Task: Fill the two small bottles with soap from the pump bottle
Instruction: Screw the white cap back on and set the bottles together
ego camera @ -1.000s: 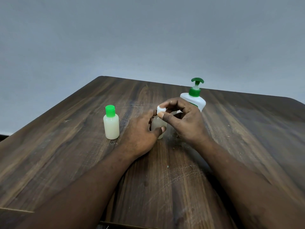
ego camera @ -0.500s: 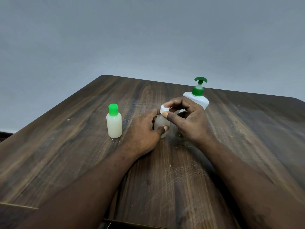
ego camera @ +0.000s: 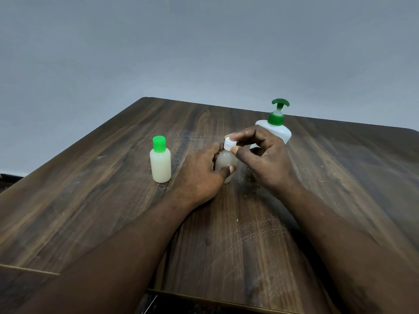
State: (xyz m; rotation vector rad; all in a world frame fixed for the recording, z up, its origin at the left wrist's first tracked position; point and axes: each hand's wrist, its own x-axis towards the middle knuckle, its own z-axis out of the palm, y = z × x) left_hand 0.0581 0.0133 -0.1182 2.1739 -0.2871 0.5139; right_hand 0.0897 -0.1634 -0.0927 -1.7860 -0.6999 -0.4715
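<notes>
My left hand [ego camera: 199,175] grips the body of a small bottle [ego camera: 223,160] standing upright on the wooden table [ego camera: 90,211], thumb across its front and fingers curled behind it. My right hand [ego camera: 267,164] pinches the bottle's white cap [ego camera: 229,143] between thumb and forefinger, the other fingers loosely bent. The cap sits on the neck; whether it is screwed down tight I cannot tell. The bottle holds pale, cloudy soap. A second small bottle [ego camera: 160,164], green-capped and filled with creamy soap, stands upright just left of my left hand, not touching it. The pump bottle [ego camera: 280,132], white with a green pump, stands right behind my right hand.
</notes>
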